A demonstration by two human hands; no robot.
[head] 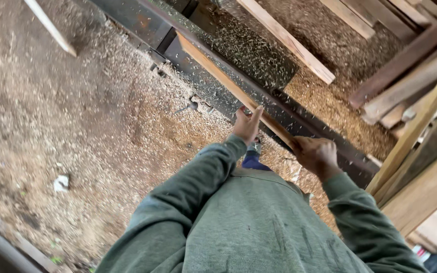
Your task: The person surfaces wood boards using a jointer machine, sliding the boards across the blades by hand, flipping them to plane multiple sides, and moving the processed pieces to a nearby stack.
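A long thin wooden strip [218,73] lies along the dark metal bed of a woodworking machine [259,60], running from upper left toward me. My right hand [317,155] is closed around the near end of the strip. My left hand [247,124] rests on the strip a little farther along, fingers extended and pressing its side. Wood chips fly in the air around the machine. Both my arms wear green sleeves.
Sawdust and shavings [77,126] cover the floor at left. Several wooden planks [416,81] lean stacked at the right. Another board [287,40] lies across the machine top. A thin stick [51,28] lies at upper left.
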